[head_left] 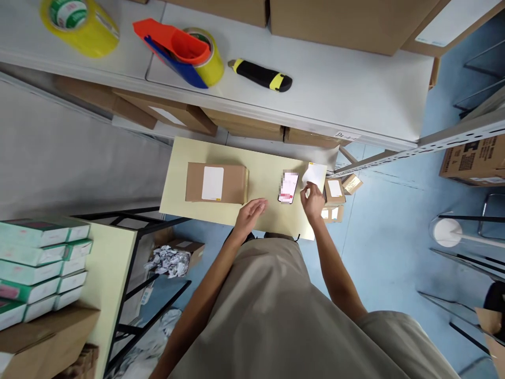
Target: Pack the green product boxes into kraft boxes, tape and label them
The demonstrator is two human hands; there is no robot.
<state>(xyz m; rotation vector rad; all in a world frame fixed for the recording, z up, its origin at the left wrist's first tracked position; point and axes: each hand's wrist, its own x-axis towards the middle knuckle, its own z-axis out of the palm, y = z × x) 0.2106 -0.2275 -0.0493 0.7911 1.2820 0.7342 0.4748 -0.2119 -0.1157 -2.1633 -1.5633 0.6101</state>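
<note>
My left hand [250,216] is over the front of the pale yellow table [272,221]. Its fingers are stretched out and hold nothing. Just beyond it lies a closed brown cardboard box [234,184] with a white label [213,183] on top. At the table's right end, my right hand [313,202] has its fingers bent together on the lower edge of a white paper label [315,173], which looks slightly curled. Between the box and this hand rests a phone [288,187] with its screen lit and partly blurred out.
On the grey shelf [335,89] lie a black and yellow utility knife [262,75], a red and blue tape dispenser [177,50] and a yellow tape roll [84,26]. Small cartons [334,190] sit right of the table. Green and white boxes [39,263] are stacked at left.
</note>
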